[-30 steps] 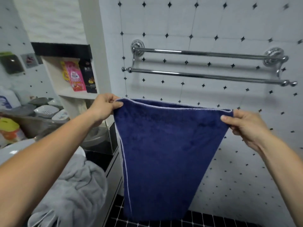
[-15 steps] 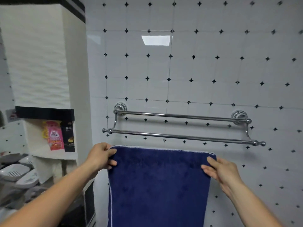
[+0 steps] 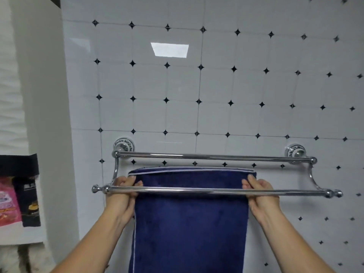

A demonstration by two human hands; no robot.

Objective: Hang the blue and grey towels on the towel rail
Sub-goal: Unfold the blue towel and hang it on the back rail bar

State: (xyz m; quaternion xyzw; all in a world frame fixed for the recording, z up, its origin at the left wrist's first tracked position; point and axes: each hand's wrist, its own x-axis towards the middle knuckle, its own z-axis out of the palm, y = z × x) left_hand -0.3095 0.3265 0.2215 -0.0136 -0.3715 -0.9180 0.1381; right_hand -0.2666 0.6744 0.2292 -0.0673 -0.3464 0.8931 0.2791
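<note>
Raised since half a second ago, the blue towel (image 3: pixel 189 223) has been brought up from under the towel rail (image 3: pixel 197 156), and its top edge is now held between the rail's two bars. That edge, with its pale trim, is seen above the front bar (image 3: pixel 197 190) and just below the rear bar (image 3: pixel 216 157). The front bar is crossed behind by the cloth, and the rest of the towel is left hanging straight down beneath the rail, out of the bottom of the view.

The top left corner is gripped by the left hand (image 3: pixel 124 192), fingers curled round the cloth close to the rail's left bracket. The top right corner is pinched by the right hand (image 3: pixel 260 194), fingers folded over the edge. Both hands are cut across by the front bar, which lies nearer the camera. The towel is kept taut and level between them, and is not yet draped over either bar.

Behind the rail, a white tiled wall (image 3: pixel 197 85) with small black diamonds is seen. Well to the left of the rail, a pink packet (image 3: pixel 7 201) and a black packet (image 3: pixel 29 201) are stood side by side on a shelf (image 3: pixel 19 236).
</note>
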